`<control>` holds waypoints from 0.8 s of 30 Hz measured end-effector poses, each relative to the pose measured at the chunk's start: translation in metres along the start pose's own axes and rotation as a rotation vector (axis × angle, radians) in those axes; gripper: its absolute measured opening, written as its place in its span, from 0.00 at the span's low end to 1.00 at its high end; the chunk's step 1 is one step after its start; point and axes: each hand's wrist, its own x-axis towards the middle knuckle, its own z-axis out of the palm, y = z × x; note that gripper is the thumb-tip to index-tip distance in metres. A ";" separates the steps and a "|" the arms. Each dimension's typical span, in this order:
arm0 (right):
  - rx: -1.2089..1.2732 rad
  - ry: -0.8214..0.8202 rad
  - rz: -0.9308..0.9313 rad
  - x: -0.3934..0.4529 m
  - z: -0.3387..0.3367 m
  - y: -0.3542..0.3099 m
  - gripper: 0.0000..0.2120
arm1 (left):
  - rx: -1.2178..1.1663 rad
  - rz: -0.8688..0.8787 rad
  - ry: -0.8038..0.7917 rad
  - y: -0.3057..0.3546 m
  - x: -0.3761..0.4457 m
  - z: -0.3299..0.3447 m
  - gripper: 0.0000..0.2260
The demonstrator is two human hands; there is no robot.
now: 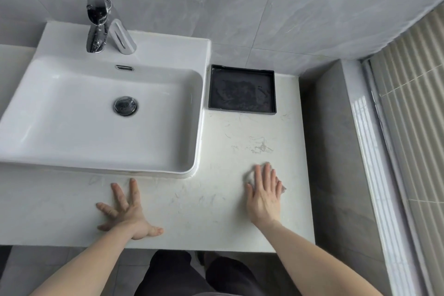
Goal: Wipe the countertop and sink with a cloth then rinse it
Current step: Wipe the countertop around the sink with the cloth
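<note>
- Dark trousers fill the 6 o'clock edge, just below the countertop's front lip, with both bare forearms reaching up over them.
- Left hand, at about 7 o'clock, lies palm-down on the white marbled countertop with fingers spread wide and straight, holding nothing; its fingertips stop just short of the sink's front rim.
- Right hand, at about 5 o'clock, presses flat with straight fingers close together on a pale cloth; only a thin edge of cloth shows past the fingertips and at the little-finger side, so most of it is hidden under the palm.
- White rectangular sink takes up the 9 to 10 o'clock area, its round chrome drain near the basin's middle.
- Chrome faucet stands on the sink's back ledge near 11 o'clock.
- Black shallow tray sits on the countertop just beside the sink's right wall, around 1 o'clock from centre, against the grey tiled wall.
</note>
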 end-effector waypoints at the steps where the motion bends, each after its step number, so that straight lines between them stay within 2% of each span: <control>1: 0.023 0.019 0.047 -0.001 -0.006 0.021 0.28 | 0.000 -0.003 0.002 0.000 0.000 0.000 0.75; 5: 0.148 0.107 0.177 -0.003 -0.040 0.069 0.22 | -0.002 -0.005 0.005 -0.002 0.000 0.001 0.76; 8: 0.267 0.151 0.202 -0.002 -0.049 0.055 0.23 | -0.015 -0.004 0.000 0.000 -0.002 -0.001 0.75; 10: 0.349 0.125 0.134 0.000 -0.040 0.027 0.24 | -0.018 -0.007 -0.005 0.001 -0.003 -0.001 0.76; 13: 0.391 0.010 -0.103 -0.003 -0.009 -0.028 0.24 | -0.016 -0.014 -0.004 0.001 -0.004 -0.002 0.76; 17: 0.194 -0.124 -0.354 -0.024 0.036 -0.092 0.28 | -0.006 -0.009 0.001 0.002 -0.002 -0.002 0.76; 20: 0.100 -0.128 -0.407 -0.038 0.045 -0.099 0.28 | 0.012 -0.016 0.007 0.001 -0.002 -0.002 0.75; 24: 0.092 -0.055 -0.292 -0.045 0.032 -0.043 0.27 | 0.026 -0.019 0.008 0.000 0.002 0.000 0.76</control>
